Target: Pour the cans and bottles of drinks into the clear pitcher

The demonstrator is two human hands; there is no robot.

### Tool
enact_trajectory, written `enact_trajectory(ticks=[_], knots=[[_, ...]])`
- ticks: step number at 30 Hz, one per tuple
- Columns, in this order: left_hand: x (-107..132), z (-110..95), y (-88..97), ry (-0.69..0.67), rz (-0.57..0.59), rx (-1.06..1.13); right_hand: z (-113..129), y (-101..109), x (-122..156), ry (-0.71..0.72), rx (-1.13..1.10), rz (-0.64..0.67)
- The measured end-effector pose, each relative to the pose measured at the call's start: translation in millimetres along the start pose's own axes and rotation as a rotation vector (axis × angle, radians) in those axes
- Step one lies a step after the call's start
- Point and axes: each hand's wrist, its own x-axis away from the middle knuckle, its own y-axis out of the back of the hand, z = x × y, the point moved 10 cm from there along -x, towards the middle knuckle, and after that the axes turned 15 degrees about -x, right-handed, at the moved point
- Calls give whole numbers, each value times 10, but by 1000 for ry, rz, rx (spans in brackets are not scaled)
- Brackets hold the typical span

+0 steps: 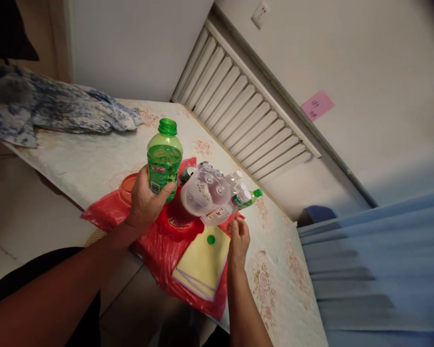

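Gripping a green drink bottle (164,159) upright in the left hand (144,202), fingers wrapped round its label, above the red plastic bag (108,209) on the floral table (87,159). Resting the right hand (237,241), fingers bent close together, against a clear pack of small bottles (210,195), just beside a green cap (211,239) on a yellow cloth (202,265); cannot tell whether pinching it.
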Motion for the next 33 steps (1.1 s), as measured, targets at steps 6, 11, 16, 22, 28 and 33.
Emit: enact_trajectory(ticks=[6,11,16,22,28,33], knots=[[325,-71,-5,-53,108,-7,-491,134,169,-2,418,150],[919,-362,-439,-262,481,180,-516,-110,316,73,606,276],[1377,-548,-855,-383,735,221,-414,-64,241,-9,486,318],[1597,-484,-1297,-315,882,200,218,547,-36,1,318,228],[1746,-512,-1583,-327,954,164,1366,527,-49,347,583,338],[1747,-609,-1673,-347,955,214,1691,225,67,493,830,549]])
